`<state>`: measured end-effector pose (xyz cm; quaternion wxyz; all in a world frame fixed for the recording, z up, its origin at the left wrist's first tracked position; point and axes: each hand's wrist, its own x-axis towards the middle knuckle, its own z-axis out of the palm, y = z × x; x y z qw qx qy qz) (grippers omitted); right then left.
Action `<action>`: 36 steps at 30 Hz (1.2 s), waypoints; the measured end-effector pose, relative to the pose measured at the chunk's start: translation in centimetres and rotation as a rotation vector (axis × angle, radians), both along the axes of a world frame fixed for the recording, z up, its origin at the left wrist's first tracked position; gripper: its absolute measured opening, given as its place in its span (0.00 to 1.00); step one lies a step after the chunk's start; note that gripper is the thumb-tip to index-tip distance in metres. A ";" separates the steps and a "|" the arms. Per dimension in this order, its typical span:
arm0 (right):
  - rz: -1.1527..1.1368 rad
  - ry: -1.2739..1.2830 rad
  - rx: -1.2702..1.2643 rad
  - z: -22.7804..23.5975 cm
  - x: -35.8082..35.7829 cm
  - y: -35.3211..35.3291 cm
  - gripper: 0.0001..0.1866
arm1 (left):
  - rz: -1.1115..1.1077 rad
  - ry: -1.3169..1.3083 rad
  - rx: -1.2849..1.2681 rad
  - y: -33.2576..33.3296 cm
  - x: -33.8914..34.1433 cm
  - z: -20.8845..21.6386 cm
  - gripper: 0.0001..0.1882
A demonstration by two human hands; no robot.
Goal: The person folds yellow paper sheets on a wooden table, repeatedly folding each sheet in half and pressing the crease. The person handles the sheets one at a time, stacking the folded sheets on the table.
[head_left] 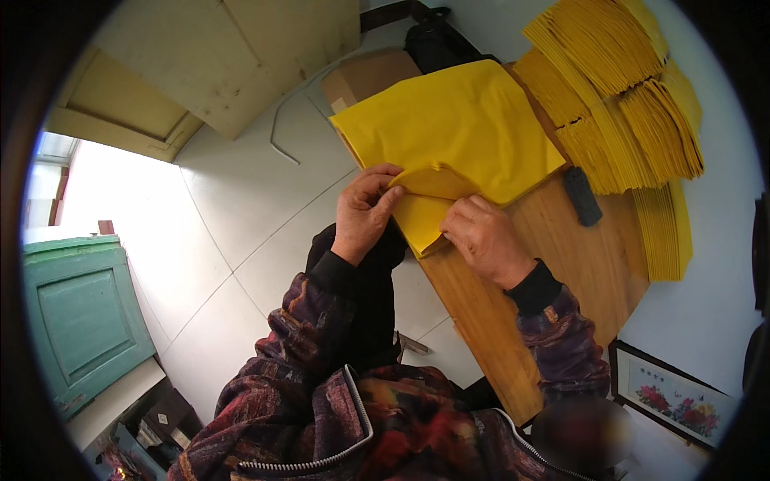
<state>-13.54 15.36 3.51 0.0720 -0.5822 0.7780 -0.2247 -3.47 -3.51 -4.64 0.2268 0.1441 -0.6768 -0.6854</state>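
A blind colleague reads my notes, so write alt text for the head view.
A person's left hand and right hand pinch folded yellow material at a wooden table's edge. Piles of yellow pieces stand at upper right.

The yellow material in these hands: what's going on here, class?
A person's left hand grips the left edge of a folded yellow piece, while the right hand pinches it closer to the body. A broad yellow layer lies just beyond, over the wooden table. A dark block lies on the table, with stacks of yellow pieces to its right.
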 end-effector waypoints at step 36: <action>-0.150 -0.510 0.035 1.2 -0.4 -0.7 0.04 | 0.036 0.044 0.068 0.2 -0.1 -0.3 0.04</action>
